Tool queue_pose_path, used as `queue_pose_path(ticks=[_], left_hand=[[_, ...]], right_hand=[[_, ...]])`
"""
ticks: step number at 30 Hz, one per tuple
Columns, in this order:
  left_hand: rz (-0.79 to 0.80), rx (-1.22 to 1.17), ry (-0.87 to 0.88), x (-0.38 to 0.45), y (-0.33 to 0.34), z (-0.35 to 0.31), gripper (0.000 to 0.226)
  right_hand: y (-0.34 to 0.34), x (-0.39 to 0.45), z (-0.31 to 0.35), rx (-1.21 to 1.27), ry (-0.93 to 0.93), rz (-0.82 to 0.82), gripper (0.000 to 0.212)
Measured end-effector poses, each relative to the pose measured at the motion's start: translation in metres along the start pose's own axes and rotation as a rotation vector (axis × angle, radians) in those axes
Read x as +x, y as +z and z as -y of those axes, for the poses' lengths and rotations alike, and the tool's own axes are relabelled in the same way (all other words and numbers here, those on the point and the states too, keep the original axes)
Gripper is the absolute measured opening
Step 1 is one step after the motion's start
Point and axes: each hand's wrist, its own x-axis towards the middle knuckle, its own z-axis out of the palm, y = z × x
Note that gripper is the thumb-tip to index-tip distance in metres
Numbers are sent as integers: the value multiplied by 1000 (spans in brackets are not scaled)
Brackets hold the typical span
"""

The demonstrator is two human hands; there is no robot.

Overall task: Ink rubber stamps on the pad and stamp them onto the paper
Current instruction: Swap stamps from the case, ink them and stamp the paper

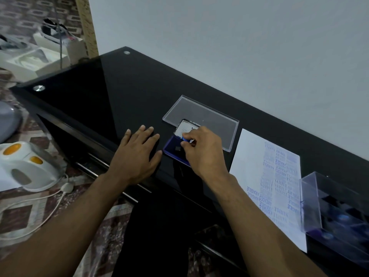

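Left hand (139, 154): I record it flat on the black glass table (95, 96), fingers straight and slightly spread, palm down, holding nothing. Its fingertips lie just beside the left edge of the ink pad.

Right hand (201, 148): fingers curled over the pad, pinching a small blue-handled stamp (186, 139). Only a short piece of the blue handle shows between the fingers; I cannot tell whether the stamp face touches the ink.

Ink pad (172, 151): dark blue tray, open, near the table's front edge between the two hands. Its hinged lid (184, 127) stands tilted up behind it, pale inside with print too small for me to read.

Paper (265, 176): white sheet lying flat to the right of the pad, apart from it. I note many blue imprints on its right half, among them "SAMPLE" and "FRAGILE".

Clear lid (201, 118): flat transparent plastic, lying behind the pad and partly under the pad's raised lid.

Clear box (335, 212): at the right edge, overlapping the paper's right side, holding further stamps with blue tops.

Floor, left: a white kettle (30, 166) with orange patches, with a white cord (40, 204).
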Motion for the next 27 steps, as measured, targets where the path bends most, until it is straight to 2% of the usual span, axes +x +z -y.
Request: queue_pose_path(ticks=[15, 27], left_hand=[[1, 10, 0, 0, 1, 0, 70], [7, 10, -2, 1, 1, -1, 71]], right_hand=[[-4, 6, 0, 27, -11, 22, 9], [-5, 5, 1, 50, -4, 27, 10]])
